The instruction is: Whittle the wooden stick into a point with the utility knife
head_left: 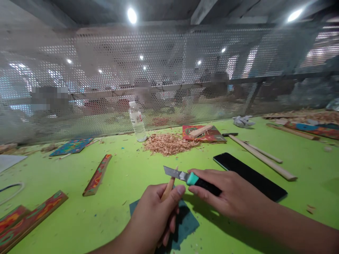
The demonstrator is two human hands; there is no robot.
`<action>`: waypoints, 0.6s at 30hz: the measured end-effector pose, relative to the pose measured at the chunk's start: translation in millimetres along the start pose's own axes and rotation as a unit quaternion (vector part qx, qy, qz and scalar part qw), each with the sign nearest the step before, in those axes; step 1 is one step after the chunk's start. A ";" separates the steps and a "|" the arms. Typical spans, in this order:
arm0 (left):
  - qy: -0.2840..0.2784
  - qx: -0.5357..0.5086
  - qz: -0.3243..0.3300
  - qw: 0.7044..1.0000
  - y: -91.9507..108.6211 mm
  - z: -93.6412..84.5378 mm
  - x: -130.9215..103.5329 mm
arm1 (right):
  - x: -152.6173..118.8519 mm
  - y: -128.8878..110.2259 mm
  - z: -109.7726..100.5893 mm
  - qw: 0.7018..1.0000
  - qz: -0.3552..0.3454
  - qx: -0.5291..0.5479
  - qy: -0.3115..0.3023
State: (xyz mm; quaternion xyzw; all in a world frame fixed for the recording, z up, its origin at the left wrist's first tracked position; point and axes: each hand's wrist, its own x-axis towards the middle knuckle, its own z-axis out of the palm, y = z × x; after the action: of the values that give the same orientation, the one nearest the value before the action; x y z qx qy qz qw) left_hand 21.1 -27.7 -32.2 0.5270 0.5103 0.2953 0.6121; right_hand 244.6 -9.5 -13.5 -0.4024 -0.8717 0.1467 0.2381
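Stick (pixel 167 190), thin and pale, pokes up from the left hand (pixel 153 211) near the front middle of the green table (pixel 116 190). Far to the left lie painted strips (pixel 37 219), with a blue board (pixel 71 147) behind them and one short strip (pixel 97 175) by itself. They look set to the side to be out of the way. Next, a bottle (pixel 137 123) stands upright beside a heap of shavings (pixel 169 144), both well back from the hands. The left hand is closed snugly round the stick, likely so it won't wobble. Under that hand is a dark sheet (pixel 188 224). The right hand (pixel 230 190) is wrapped round the knife (pixel 192 179) by its handle, which keeps the fingers off the blade. The blade crosses by the stick's tip, but I can't be sure they touch. Behind, a wood block (pixel 200 131) rests on a red board (pixel 218 134). On the right, a phone (pixel 249 176) lies flat near the right wrist, with long sticks (pixel 265 158) past it.
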 end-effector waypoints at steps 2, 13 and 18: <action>0.005 0.014 0.002 1.000 0.8 0.5 -0.2 | 1.9 -1.5 -2.0 0.999 -0.004 0.012 -0.030; 0.015 0.015 -0.010 1.000 2.5 1.8 -0.6 | -2.9 -4.4 4.4 1.000 -0.010 0.001 -0.015; 0.018 0.008 -0.011 1.000 5.2 3.3 -1.0 | -6.5 -2.2 12.1 0.999 0.002 -0.027 0.029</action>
State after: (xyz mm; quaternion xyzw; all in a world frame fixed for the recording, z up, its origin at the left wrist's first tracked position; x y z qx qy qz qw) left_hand 24.9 -28.3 -27.3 0.5207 0.5291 0.2943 0.6019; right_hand 240.4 -16.7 -24.7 -0.4146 -0.8672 0.1121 0.2519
